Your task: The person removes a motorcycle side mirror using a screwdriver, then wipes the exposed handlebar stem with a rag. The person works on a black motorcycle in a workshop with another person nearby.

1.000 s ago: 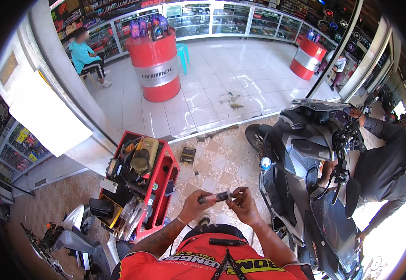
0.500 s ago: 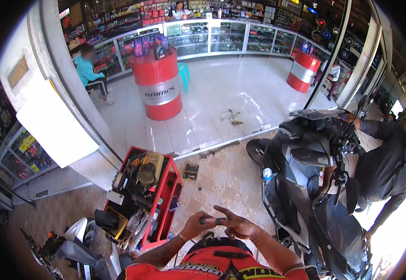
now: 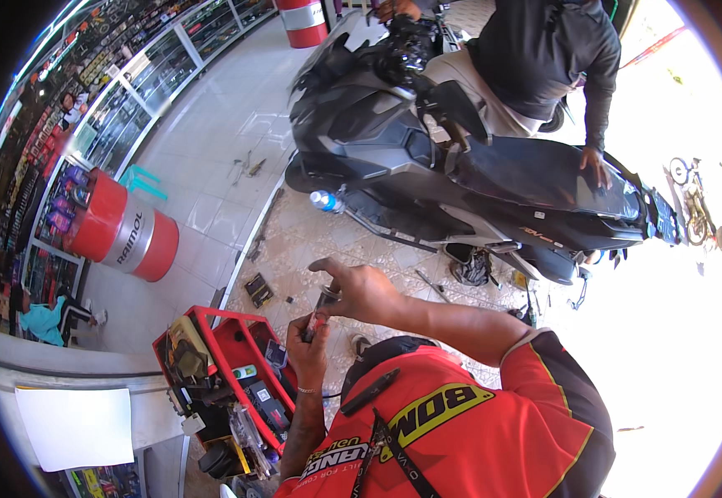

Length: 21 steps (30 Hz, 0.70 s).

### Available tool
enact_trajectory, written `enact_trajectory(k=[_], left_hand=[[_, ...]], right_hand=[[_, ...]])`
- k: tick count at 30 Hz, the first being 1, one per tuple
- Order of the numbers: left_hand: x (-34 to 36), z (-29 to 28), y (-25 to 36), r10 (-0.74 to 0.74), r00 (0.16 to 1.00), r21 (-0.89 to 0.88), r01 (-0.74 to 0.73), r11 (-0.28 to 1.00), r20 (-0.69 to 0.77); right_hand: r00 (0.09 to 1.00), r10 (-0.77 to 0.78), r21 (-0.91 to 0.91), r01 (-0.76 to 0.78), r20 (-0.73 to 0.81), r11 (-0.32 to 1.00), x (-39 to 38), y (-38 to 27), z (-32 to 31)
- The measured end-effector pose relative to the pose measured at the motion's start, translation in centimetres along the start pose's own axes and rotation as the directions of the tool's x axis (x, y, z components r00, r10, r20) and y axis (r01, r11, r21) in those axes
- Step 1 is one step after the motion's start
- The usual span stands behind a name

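A small rod-like object (image 3: 318,317) with a reddish lower part and a grey metal upper end is between my hands, in front of my chest. Its exact kind is too small to make out. My left hand (image 3: 306,353) is closed round the reddish part. The fingers of my right hand (image 3: 367,293) curl about the metal end, with the forefinger sticking out to the left. Just left of my hands stands a red tool cart (image 3: 254,378), loaded with tools and parts.
A dark grey motor scooter (image 3: 494,178) stands ahead and to the right, with a person in black (image 3: 535,62) behind it, one hand on its seat. A small dark case (image 3: 259,290) lies on the tiled floor. Red drums (image 3: 141,236) and glass counters (image 3: 128,108) stand at the left.
My view has swung to the right, so the scooter now fills the upper middle. Both hands still hold the rod-like object, which now points more upright. The other person's hand rests on the seat.
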<state>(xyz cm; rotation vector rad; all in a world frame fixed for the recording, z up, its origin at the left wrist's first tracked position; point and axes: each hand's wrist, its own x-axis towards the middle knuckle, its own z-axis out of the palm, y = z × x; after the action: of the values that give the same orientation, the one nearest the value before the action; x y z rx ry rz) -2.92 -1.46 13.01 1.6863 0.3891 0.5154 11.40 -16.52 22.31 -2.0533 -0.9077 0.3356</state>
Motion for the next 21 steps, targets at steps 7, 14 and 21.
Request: enact_trajectory(k=[7, 14, 21], left_hand=[[-4.3, 10.3, 1.1, -0.107, 0.986, -0.039, 0.113, 0.993, 0.126], [-7.8, 19.5, 0.6, -0.135, 0.926, -0.083, 0.175, 0.981, 0.354], [-8.3, 22.5, 1.6, -0.120, 0.839, 0.124, 0.063, 0.990, 0.530]], right_hand=[[0.883, 0.394, 0.577, -0.187, -0.257, 0.795, -11.6, 8.7, -1.3], [0.926, 0.376, 0.449, -0.352, 0.039, 0.821, -19.5, 14.9, -8.2], [0.813, 0.223, 0.528, -0.531, 0.538, 0.663, -21.8, 18.8, -13.2]])
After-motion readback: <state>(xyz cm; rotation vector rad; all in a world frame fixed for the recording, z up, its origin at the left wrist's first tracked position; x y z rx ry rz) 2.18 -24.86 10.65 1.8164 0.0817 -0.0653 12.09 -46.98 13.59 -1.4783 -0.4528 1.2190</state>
